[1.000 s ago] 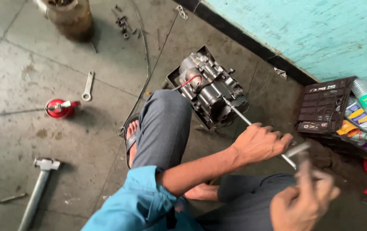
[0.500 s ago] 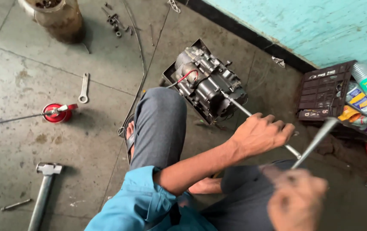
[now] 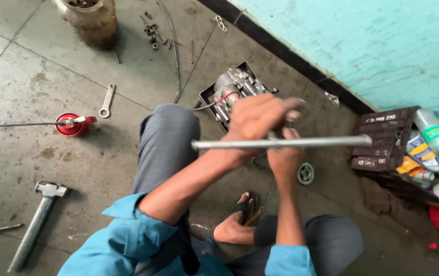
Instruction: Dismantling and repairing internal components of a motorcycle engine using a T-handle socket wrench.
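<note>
left hand (image 3: pixel 257 120) closed on metal bar (image 3: pixel 327 141) | right hand (image 3: pixel 283 156) gripping it just below

Engine (image 3: pixel 232 92) mostly hidden behind the left hand (image 3: pixel 257 120). Jar (image 3: pixel 90 18) cut off by the top edge. Bottles (image 3: pixel 434 138) cut off at right.

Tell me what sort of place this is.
Probably a small repair workshop with work done on the floor: an engine-like metal assembly sits by the wall, a hammer and a spanner lie on the stained concrete, and a red oil can stands nearby.
</note>
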